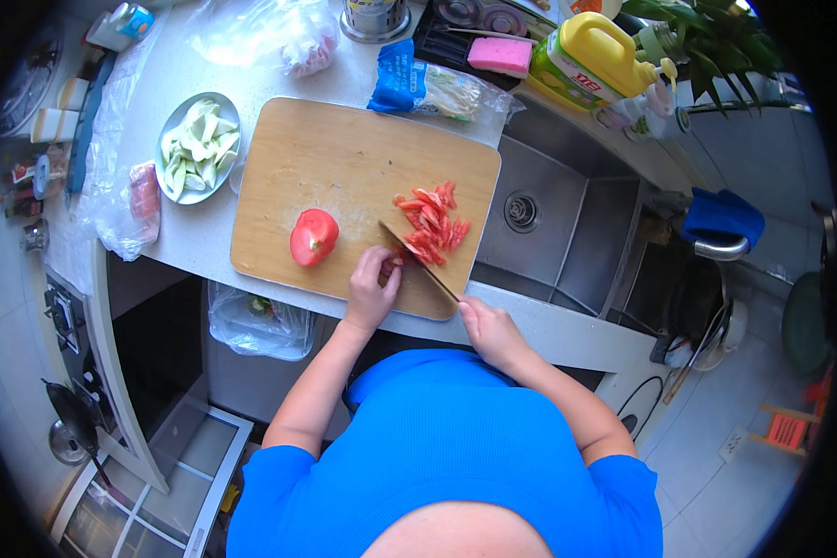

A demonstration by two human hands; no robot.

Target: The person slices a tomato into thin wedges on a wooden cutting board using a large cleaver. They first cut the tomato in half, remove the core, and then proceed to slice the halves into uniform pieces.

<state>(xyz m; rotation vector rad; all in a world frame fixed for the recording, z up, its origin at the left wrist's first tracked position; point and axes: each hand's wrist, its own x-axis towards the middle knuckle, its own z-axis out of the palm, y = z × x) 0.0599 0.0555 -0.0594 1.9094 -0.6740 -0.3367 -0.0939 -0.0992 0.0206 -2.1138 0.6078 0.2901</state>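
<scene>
My right hand is wrapped round the handle of a kitchen knife, whose blade slants across the right part of a wooden cutting board. Left of the blade, the fingers of my left hand are curled down on a small tomato piece, mostly hidden under them. Cut tomato strips lie in a loose pile just beyond the knife, on its right side. A larger piece of tomato rests on the board to the left of my left hand, apart from it.
A bowl of pale green slices stands left of the board. Behind it lies a blue-and-clear packet of pale, thin stems. To the right is a steel sink, with a yellow jug behind. A bag-lined bin hangs below the counter edge.
</scene>
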